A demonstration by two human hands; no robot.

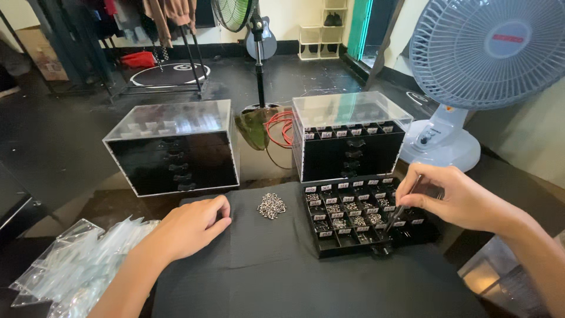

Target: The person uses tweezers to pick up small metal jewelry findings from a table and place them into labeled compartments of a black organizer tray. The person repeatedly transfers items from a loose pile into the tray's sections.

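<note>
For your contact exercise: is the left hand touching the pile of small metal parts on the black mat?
Apart. The head view shows the left hand resting on the black mat, with bare mat plainly visible between its fingers and the pile of small metal parts.

Grey desk fan (487, 53), two acrylic drawer cabinets (175, 147), clear plastic bags (76, 262), clothes rack (147, 35)

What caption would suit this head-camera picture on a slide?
Right hand dips tweezers into a compartmented tray; left hand rests on black cloth near small metal parts.
</note>
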